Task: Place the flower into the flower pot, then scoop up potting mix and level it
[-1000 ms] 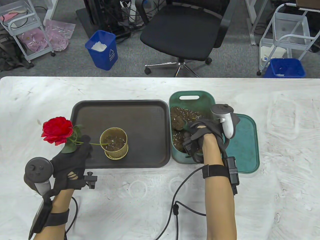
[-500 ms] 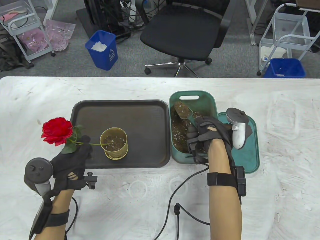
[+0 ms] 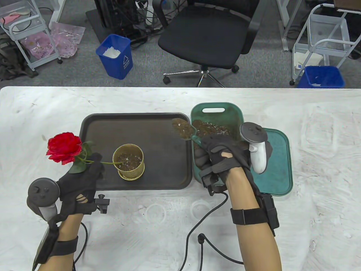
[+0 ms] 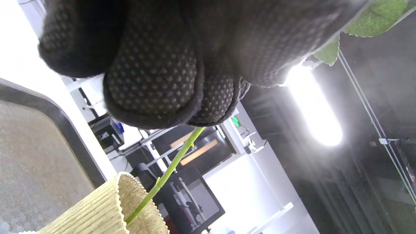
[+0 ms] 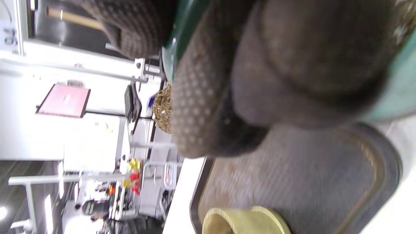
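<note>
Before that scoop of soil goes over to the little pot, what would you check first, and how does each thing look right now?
1. Right hand grips the scoop: ok.
2. Scoop loaded with potting mix: ok.
3. Flower stem end inside the flower pot: ok.
4. Left hand holds the stem: ok.
5. Flower upright: not ok, it leans far left.
6. Pot standing on the tray: ok.

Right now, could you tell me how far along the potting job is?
Done: the flower's stem already sits in the flower pot, steadied by the left hand.

In hand: the right hand carries a scoop loaded with potting mix over the tray's right edge, just outside the green bin.

Left: tipping the mix into the pot and levelling it.
</note>
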Available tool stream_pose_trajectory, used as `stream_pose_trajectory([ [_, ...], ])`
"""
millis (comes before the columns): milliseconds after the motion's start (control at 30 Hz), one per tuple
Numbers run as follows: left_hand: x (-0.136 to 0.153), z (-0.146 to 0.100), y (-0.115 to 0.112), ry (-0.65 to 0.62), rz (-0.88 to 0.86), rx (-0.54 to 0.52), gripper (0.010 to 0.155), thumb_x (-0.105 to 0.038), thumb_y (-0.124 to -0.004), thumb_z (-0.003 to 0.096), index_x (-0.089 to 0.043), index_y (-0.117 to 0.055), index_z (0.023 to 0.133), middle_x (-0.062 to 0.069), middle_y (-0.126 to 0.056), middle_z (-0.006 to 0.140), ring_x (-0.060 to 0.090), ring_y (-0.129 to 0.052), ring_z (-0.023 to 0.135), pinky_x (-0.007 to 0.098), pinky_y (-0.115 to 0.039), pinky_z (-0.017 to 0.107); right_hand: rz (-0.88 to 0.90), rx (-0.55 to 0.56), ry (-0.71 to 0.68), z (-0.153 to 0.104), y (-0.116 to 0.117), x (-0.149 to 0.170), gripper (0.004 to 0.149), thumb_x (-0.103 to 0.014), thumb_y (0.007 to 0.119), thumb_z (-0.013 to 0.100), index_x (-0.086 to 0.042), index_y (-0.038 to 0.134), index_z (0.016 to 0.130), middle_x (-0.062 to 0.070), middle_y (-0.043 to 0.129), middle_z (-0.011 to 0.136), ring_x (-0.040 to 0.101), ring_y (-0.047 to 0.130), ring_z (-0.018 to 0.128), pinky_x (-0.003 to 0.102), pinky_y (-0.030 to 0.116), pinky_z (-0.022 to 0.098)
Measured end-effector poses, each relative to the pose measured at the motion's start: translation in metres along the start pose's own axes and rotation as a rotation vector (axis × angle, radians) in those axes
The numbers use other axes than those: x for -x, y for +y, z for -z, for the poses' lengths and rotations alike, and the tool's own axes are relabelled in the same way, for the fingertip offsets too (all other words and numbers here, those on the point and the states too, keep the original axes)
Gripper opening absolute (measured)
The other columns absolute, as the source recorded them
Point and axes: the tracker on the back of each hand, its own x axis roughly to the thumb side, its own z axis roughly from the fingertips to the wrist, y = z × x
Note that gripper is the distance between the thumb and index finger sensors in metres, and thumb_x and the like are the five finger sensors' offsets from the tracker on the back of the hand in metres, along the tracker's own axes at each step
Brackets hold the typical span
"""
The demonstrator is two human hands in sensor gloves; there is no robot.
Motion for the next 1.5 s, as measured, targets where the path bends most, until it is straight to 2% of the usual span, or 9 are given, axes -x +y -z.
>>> stream_pose_trajectory([
  [300,0.0,0.0,0.0,-0.002,0.0,0.002,0.043,-0.044,-0.089,0.0396,-0.024,-0.096,0.077,-0.004,-0.107,0.059,0.017,-0.112,0.031,0.036,-0.094,0.032,-0.073,-0.187,-0.013,0.014,0.077,0.009,0.053,-0.032,0.073,0.043,0.0,0.072,0.085,0.016,0.099,0.058,0.025,0.111,0.023,0.035,0.098,0.008],
  [567,0.0,0.0,-0.001,-0.007,0.003,0.005,0.043,-0.045,-0.089,0.0396,-0.024,-0.095,0.077,-0.004,-0.107,0.059,0.017,-0.112,0.031,0.036,-0.094,0.032,-0.227,-0.175,-0.019,0.028,0.12,0.022,0.053,-0.032,0.074,0.043,0.0,0.071,0.086,0.016,0.099,0.059,0.027,0.11,0.024,0.037,0.098,0.009],
  [633,0.0,0.0,-0.001,-0.006,0.004,0.003,0.043,-0.044,-0.089,0.0396,-0.024,-0.095,0.077,-0.004,-0.107,0.058,0.017,-0.112,0.031,0.036,-0.094,0.032,-0.328,-0.136,-0.06,0.026,0.129,0.02,0.054,-0.032,0.074,0.043,0.0,0.071,0.086,0.016,0.099,0.059,0.026,0.11,0.024,0.036,0.098,0.01],
  [833,0.0,0.0,-0.001,-0.007,0.003,0.005,0.043,-0.045,-0.089,0.0395,-0.024,-0.096,0.077,-0.004,-0.107,0.059,0.017,-0.112,0.031,0.036,-0.094,0.032,-0.473,-0.01,-0.184,0.016,0.147,0.013,0.054,-0.032,0.078,0.042,-0.001,0.072,0.085,0.016,0.099,0.059,0.027,0.11,0.024,0.037,0.098,0.01],
  [933,0.0,0.0,-0.002,-0.009,0.003,0.006,0.043,-0.045,-0.089,0.0396,-0.024,-0.096,0.077,-0.004,-0.107,0.058,0.017,-0.112,0.031,0.036,-0.094,0.032,-0.62,0.06,-0.266,0.008,0.156,0.009,0.054,-0.032,0.079,0.042,-0.002,0.073,0.085,0.016,0.099,0.059,0.028,0.11,0.025,0.038,0.097,0.01],
  [1033,0.0,0.0,-0.001,-0.01,0.006,0.005,0.043,-0.044,-0.09,0.0395,-0.024,-0.095,0.077,-0.004,-0.107,0.059,0.017,-0.112,0.031,0.036,-0.094,0.032,-0.79,0.172,-0.393,-0.002,0.166,0.007,0.054,-0.033,0.082,0.04,-0.003,0.074,0.085,0.015,0.1,0.059,0.027,0.111,0.025,0.038,0.098,0.01],
  [1300,0.0,-0.001,-0.002,-0.012,0.007,0.005,0.043,-0.044,-0.089,0.0396,-0.024,-0.095,0.077,-0.004,-0.107,0.059,0.017,-0.112,0.031,0.036,-0.094,0.032,-1.098,0.346,-0.654,-0.02,0.191,0.013,0.054,-0.032,0.085,0.039,-0.005,0.076,0.084,0.013,0.101,0.059,0.027,0.11,0.025,0.039,0.097,0.011],
  [1500,0.0,-0.001,-0.002,-0.013,0.008,0.006,0.043,-0.044,-0.09,0.0395,-0.024,-0.095,0.077,-0.004,-0.107,0.059,0.017,-0.112,0.031,0.036,-0.094,0.032,-1.165,0.403,-0.724,-0.024,0.193,0.011,0.054,-0.032,0.084,0.038,-0.006,0.076,0.084,0.013,0.101,0.059,0.027,0.11,0.026,0.039,0.097,0.011],
])
